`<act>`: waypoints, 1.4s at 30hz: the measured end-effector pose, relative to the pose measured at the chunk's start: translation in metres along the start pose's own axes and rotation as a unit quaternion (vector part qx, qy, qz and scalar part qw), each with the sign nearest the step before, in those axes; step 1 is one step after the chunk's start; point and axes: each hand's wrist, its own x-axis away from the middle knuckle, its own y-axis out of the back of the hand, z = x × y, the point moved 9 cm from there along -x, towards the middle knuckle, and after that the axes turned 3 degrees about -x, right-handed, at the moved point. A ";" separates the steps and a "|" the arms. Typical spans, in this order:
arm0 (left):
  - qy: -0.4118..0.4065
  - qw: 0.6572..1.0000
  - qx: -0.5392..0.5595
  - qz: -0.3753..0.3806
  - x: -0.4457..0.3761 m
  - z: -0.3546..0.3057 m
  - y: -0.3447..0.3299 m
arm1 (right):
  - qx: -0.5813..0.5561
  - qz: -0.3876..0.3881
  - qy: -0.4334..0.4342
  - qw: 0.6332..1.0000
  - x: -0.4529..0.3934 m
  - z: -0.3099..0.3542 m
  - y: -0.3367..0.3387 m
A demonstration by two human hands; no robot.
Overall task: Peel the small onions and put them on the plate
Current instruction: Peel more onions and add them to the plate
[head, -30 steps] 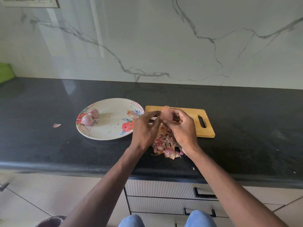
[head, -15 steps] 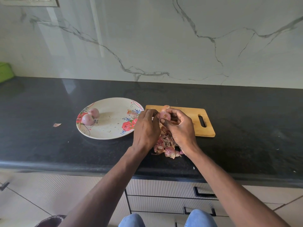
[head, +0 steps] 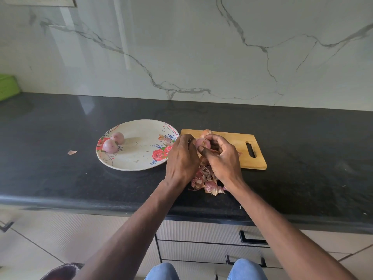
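Observation:
A small pink onion is held between both hands above the left end of the wooden cutting board. My right hand grips it with thumb and curled fingers. My left hand has its fingertips at the onion's left side, pinching at it. Two peeled onions lie on the left part of the floral plate. Another unpeeled onion peeks out behind my hands on the board. A heap of onion skins lies on the counter below my hands.
The black counter runs to a marble wall behind. A loose skin scrap lies left of the plate, and a few skin bits sit on the plate's right rim. A green box stands far left. Drawers are below the counter edge.
My left hand has closed in against the onion from the left, and both hands have lowered slightly toward the board.

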 end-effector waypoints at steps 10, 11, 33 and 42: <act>0.066 0.997 -0.009 -0.024 -0.005 0.014 0.008 | -0.041 0.003 -0.018 0.999 0.001 -0.006 0.001; 0.071 0.997 -0.015 -0.020 -0.006 0.016 0.008 | -0.054 0.002 -0.023 0.998 0.000 -0.008 0.002; 0.039 0.995 -0.095 0.005 -0.007 0.019 0.002 | -0.484 0.037 -0.226 0.845 0.002 -0.019 -0.012; 0.073 0.995 -0.066 0.008 -0.007 0.028 0.004 | -0.528 0.023 -0.258 0.808 0.004 -0.023 -0.012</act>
